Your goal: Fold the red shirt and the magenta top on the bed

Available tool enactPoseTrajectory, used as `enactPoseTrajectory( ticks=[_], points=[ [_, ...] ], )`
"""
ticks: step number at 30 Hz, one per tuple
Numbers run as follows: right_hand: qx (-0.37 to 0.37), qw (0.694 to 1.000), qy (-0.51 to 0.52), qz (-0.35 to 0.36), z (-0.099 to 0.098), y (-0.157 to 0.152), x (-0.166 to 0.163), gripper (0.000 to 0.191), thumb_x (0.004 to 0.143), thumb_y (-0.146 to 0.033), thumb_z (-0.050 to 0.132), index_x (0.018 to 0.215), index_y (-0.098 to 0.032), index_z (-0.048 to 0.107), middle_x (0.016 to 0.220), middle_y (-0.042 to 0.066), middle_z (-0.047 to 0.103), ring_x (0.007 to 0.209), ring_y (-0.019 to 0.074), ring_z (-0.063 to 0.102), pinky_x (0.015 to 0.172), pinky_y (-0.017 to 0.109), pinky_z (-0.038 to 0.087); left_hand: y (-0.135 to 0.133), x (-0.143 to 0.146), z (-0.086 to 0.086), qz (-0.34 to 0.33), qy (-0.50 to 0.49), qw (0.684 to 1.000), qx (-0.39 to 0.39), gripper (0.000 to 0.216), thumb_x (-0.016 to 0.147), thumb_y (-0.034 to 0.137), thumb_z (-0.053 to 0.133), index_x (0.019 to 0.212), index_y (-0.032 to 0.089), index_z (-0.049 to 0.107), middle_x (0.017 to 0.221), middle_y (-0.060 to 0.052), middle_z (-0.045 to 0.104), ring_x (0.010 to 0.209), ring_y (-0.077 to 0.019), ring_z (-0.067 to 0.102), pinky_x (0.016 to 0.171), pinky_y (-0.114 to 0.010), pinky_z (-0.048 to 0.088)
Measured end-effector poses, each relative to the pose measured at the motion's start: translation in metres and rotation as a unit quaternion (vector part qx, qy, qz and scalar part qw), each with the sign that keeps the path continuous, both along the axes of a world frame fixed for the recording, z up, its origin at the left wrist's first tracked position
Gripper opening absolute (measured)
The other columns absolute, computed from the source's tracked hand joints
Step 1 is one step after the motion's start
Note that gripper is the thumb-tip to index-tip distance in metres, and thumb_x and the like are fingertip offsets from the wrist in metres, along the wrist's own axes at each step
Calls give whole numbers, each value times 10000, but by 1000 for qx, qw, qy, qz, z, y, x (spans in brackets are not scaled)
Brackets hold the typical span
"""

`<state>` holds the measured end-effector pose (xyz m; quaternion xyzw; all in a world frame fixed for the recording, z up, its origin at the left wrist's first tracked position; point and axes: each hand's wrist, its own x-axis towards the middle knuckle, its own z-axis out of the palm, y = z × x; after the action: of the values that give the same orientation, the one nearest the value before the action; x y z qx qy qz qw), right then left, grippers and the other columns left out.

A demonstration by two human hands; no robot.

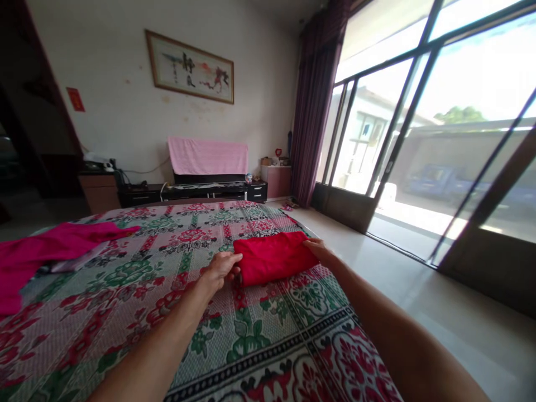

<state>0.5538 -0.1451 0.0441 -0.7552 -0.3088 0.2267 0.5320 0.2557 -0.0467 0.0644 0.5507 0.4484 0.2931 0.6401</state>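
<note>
A red cloth point(274, 258), folded into a rough rectangle, is stretched between my two hands over the near right part of the bed. My left hand point(221, 269) pinches its left edge, thumb on top and fingers curled beneath. At the opposite end, my right hand point(318, 250) grips the upper right corner, its fingers partly hidden by the hand itself. The cloth's kind cannot be made out. Under it spreads a patterned bedspread point(167, 290) with red and green flowers.
Bright pink clothing point(54, 248) lies in a heap on the bed's left side. Beyond the bed, a pink towel point(209, 156) drapes over a screen on a low black cabinet point(257, 192). Glass sliding doors point(402, 145) and a purple curtain point(312, 111) stand to the right.
</note>
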Motion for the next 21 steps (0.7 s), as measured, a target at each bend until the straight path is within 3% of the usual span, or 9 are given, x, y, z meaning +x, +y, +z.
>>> enactPoseTrajectory(
  ticks=[6, 13, 17, 21],
  points=[
    [-49, 992, -90, -67, -4, -10, 44, 243, 675, -268, 639, 881, -149, 685, 582, 3, 654, 534, 124, 586, 470, 190, 409, -16, 46, -4, -3, -46, 998, -43, 140, 748, 157, 625, 697, 145, 495, 518, 53, 537, 405, -61, 526, 350, -151, 330],
    [-97, 967, -195, -133, 8, -20, 76, 255, 682, -295, 642, 890, -169, 719, 720, 64, 692, 694, 184, 623, 584, 241, 431, -28, 81, -9, -46, -82, 994, -56, 38, 782, 126, 579, 790, 125, 542, 627, 1, 606, 519, -85, 610, 404, -147, 402],
    [-99, 946, -256, -172, 8, -21, 77, 371, 720, -311, 608, 1044, -144, 677, 931, 118, 690, 867, 236, 621, 721, 294, 453, -28, 82, -21, -95, -109, 989, -36, 357, 704, 77, 628, 1055, 104, 566, 923, -81, 671, 683, -104, 644, 476, -146, 446],
    [-75, 925, -329, -177, 0, -17, 55, 410, 783, -276, 515, 1161, -151, 612, 1152, 132, 610, 989, 244, 581, 855, 336, 420, -19, 61, -29, -98, -71, 993, 8, 559, 688, 119, 640, 1229, 106, 503, 1181, -140, 600, 779, -115, 638, 500, -141, 447]
  ],
)
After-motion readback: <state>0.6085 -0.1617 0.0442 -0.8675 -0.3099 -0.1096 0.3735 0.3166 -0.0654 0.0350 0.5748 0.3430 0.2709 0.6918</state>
